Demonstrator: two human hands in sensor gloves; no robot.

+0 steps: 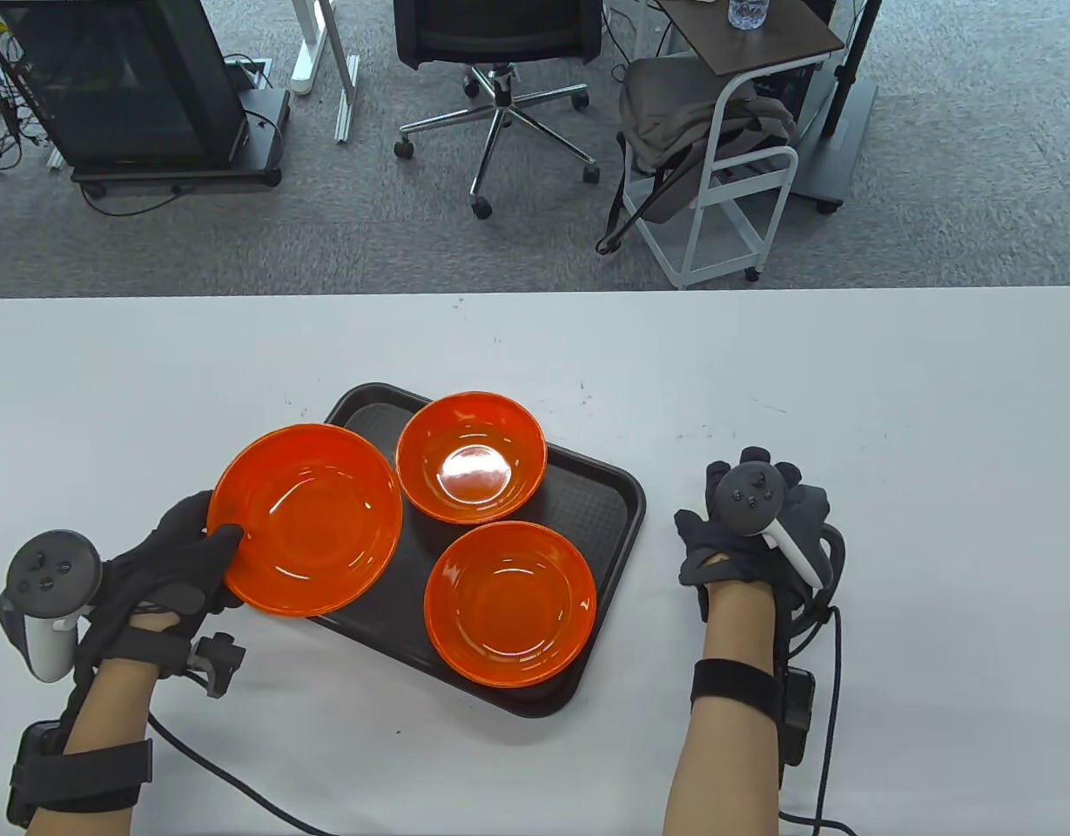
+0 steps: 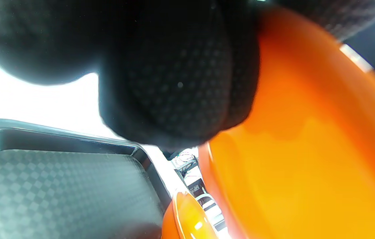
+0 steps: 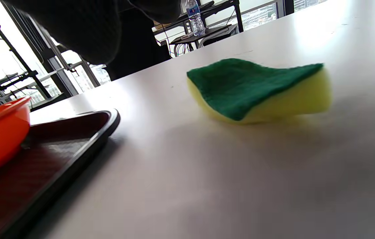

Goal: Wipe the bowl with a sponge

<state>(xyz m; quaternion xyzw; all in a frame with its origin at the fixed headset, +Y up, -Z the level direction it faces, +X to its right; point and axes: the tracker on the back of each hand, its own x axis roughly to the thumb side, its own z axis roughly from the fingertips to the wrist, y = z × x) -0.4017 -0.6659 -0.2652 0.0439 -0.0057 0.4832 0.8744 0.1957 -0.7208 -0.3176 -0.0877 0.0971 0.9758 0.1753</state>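
Observation:
Three orange bowls are at a black tray (image 1: pixel 606 493). My left hand (image 1: pixel 214 542) grips the left rim of the wide shallow bowl (image 1: pixel 312 522), thumb on the inside, fingers beneath; this bowl overhangs the tray's left edge. In the left wrist view a gloved finger (image 2: pixel 174 83) presses on that bowl (image 2: pixel 307 149). My right hand (image 1: pixel 728 498) is open, palm down over the table right of the tray, and hides the sponge there. In the right wrist view the green-and-yellow sponge (image 3: pixel 257 89) lies flat on the table, with my fingers (image 3: pixel 74 26) above it, not touching.
A deep orange bowl (image 1: pixel 471 470) sits at the tray's back and a shallow one (image 1: pixel 510 601) at its front. The tray's right rim (image 3: pixel 74 146) lies a short way left of the sponge. The table's far edge is well behind the tray.

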